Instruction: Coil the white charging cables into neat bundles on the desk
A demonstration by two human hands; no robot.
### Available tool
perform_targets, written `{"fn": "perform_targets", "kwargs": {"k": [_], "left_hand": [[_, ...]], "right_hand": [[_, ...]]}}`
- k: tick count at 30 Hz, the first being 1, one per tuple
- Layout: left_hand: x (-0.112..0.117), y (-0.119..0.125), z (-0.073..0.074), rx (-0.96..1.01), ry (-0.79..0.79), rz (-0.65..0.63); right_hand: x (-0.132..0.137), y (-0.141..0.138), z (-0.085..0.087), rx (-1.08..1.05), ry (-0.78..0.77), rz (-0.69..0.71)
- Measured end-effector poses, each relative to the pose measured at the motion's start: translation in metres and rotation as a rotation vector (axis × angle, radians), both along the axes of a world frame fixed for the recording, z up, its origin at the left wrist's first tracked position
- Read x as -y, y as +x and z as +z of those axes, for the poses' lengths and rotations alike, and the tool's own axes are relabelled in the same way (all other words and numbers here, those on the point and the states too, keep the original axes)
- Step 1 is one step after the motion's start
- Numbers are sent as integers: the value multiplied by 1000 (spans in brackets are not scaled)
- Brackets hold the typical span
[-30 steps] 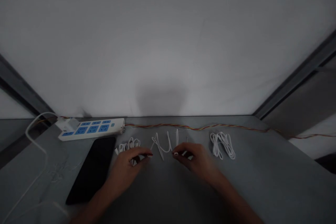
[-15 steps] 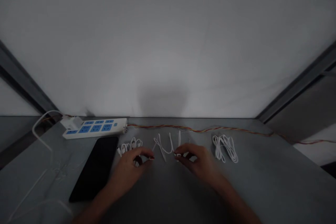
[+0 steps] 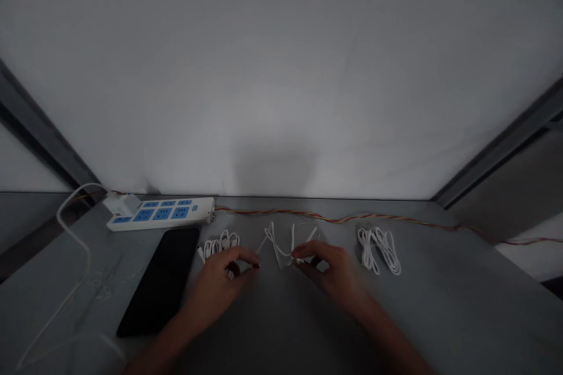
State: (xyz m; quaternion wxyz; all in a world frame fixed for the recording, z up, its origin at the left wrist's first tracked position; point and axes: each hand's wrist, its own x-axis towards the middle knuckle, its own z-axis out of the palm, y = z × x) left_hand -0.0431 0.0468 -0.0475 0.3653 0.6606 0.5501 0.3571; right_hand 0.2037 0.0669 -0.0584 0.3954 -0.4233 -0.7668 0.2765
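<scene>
Between my two hands runs a thin white cable [image 3: 281, 251], bent in loose loops above the grey table. My left hand [image 3: 220, 278] pinches one end of it between thumb and index finger. The thumb and index finger of my right hand [image 3: 332, 269] close on a gathered part of the same cable, with loops rising behind the fingertips. Just behind my left hand lies a coiled bundle of white cables [image 3: 220, 241], partly covered by that hand. Another coiled white cable [image 3: 379, 249] rests on the table to the right of my right hand.
A black tablet-like slab [image 3: 160, 284] lies left of my left forearm. Behind it stands a white power strip [image 3: 162, 214] with blue sockets and a white plug-in adapter [image 3: 123, 205]. A white cord [image 3: 85, 252] trails down the left side. A twisted red-yellow wire [image 3: 325, 218] runs along the back wall.
The cable loops between my hands have shifted slightly right, and the strands behind my right fingertips now lean outward. Both hands keep their pinch in nearly the same place.
</scene>
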Motion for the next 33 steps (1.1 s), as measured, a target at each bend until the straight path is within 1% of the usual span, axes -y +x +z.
{"fn": "perform_targets", "kwargs": {"k": [5, 10, 15, 21, 24, 28, 33], "left_hand": [[0, 2, -1, -36, 7, -18], [1, 3, 2, -51, -11, 15], [2, 1, 1, -57, 7, 16], [-2, -2, 1, -62, 11, 61], [-4, -3, 2, -34, 30, 79], [-6, -5, 2, -32, 41, 97], [-7, -6, 0, -43, 35, 94]], "right_hand": [[0, 1, 1, -2, -11, 15], [0, 0, 1, -8, -20, 12], [0, 0, 3, 30, -15, 6], [-2, 4, 9, 49, -27, -43], [-4, 7, 7, 28, 3, -55], [-5, 9, 5, 23, -1, -97], [-7, 10, 5, 25, 15, -82]]}}
